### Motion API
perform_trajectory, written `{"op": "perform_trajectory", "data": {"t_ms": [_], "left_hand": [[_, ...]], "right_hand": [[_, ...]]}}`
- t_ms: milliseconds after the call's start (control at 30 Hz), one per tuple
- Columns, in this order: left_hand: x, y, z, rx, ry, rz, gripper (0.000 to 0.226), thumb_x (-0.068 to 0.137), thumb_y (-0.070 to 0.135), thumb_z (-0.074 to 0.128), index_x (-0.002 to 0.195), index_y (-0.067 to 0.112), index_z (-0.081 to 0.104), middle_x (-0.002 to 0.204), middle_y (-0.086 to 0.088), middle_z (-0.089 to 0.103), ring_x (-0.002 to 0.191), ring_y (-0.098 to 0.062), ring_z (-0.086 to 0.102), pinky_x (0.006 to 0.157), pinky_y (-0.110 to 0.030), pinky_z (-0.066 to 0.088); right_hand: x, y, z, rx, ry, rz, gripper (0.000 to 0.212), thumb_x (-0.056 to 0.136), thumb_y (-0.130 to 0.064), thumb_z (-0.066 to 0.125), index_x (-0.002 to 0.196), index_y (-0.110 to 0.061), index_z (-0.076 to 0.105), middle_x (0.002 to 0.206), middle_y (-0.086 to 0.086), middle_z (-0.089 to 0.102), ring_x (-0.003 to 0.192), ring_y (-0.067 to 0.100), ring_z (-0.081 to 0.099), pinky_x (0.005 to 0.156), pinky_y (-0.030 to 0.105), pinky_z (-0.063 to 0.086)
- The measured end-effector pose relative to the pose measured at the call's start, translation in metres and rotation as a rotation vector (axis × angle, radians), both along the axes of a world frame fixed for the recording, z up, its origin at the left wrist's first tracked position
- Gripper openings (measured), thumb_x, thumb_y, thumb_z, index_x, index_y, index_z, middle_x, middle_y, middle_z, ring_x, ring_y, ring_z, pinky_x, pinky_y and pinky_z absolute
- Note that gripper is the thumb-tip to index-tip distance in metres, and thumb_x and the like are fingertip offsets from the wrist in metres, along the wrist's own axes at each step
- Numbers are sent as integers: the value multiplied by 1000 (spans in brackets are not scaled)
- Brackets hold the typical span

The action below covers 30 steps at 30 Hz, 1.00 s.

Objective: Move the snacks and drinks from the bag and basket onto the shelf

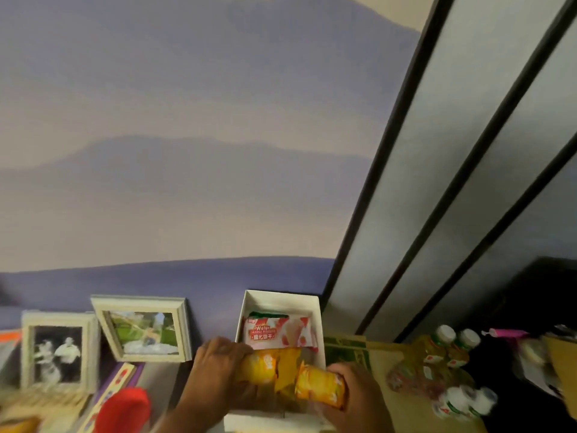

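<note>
Yellow snack packets (292,375) span 2 hands above the white box (313,303). Left hand (218,370) curls over one end; right hand (349,392) clasps the other. Wafer pack (281,332) lies just beyond both.

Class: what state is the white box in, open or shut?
Open: the white box has no lid on, and a wafer packet shows inside.

Dim indoor light of a violet cast, with soft banded shadows across the wall (187,120). Wide-angle distortion tilts the dark window frames (384,157). Motion blur softens the bottles (449,364) at right and the lower corners; the picture frames (93,335) appear moderately sharp.
</note>
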State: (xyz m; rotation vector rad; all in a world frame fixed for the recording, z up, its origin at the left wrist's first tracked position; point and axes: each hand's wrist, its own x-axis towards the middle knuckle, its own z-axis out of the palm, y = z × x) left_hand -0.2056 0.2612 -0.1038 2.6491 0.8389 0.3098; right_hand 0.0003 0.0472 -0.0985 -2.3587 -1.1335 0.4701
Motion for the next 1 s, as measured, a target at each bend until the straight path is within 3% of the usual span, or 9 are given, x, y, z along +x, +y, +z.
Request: {"op": "perform_trajectory", "data": {"t_ms": [100, 200, 333, 467, 600, 733, 867, 1000], "left_hand": [[14, -5, -8, 6, 92, 71, 62, 44, 67, 58, 99, 40, 69, 83, 17, 67, 86, -16, 59, 82, -41, 48], [28, -5, -16, 3, 143, 129, 57, 45, 63, 67, 97, 42, 68, 87, 18, 66, 90, -17, 59, 86, -46, 51], [43, 4, -37, 48, 262, 153, 52, 52, 68, 69, 98, 44, 67, 100, 12, 61, 94, -21, 59, 88, -52, 53], [58, 21, -63, 87, 318, 83, 42, 66, 56, 70, 105, 41, 64, 104, 11, 62, 102, -26, 59, 102, -63, 39], [67, 25, -76, 119, 336, 59, 52, 58, 52, 83, 104, 35, 65, 103, 6, 65, 108, -31, 56, 105, -67, 29], [66, 23, -85, 123, 354, 21, 64, 59, 60, 77, 114, 30, 63, 111, 1, 64, 116, -35, 54, 107, -70, 23], [66, 20, -75, 79, 284, 58, 67, 71, 66, 52, 125, 26, 54, 120, -6, 59, 117, -35, 54, 108, -65, 32], [80, 16, -31, -19, 61, 176, 56, 83, 66, 45, 128, 33, 51, 130, 6, 54, 124, -23, 47, 109, -46, 38]], "right_hand": [[28, 27, -36, -56, -60, 125, 58, 54, -73, 65, 104, -43, 63, 96, -26, 56, 89, 1, 56, 86, 30, 50], [37, 48, -55, -140, -117, 167, 62, 55, -78, 60, 107, -43, 62, 104, -25, 59, 94, 3, 51, 93, 33, 45], [35, 62, -57, -10, -211, 137, 61, 49, -74, 71, 101, -45, 58, 100, -22, 56, 93, 9, 51, 82, 41, 45], [43, 77, -71, -92, -233, 204, 60, 65, -89, 49, 104, -44, 59, 107, -23, 57, 105, 11, 51, 97, 46, 39], [44, 90, -90, -209, -314, 234, 56, 54, -70, 67, 102, -42, 59, 106, -18, 63, 105, 17, 56, 98, 50, 40], [42, 97, -97, -299, -331, 275, 61, 52, -65, 71, 107, -40, 60, 109, -14, 64, 108, 20, 57, 101, 53, 39], [38, 97, -84, -216, -338, 212, 68, 60, -73, 62, 116, -36, 60, 116, -11, 64, 109, 20, 57, 98, 52, 42], [43, 89, -48, -71, -390, 63, 59, 84, -70, 45, 124, -29, 59, 126, -6, 62, 115, 22, 54, 99, 49, 43]]}}
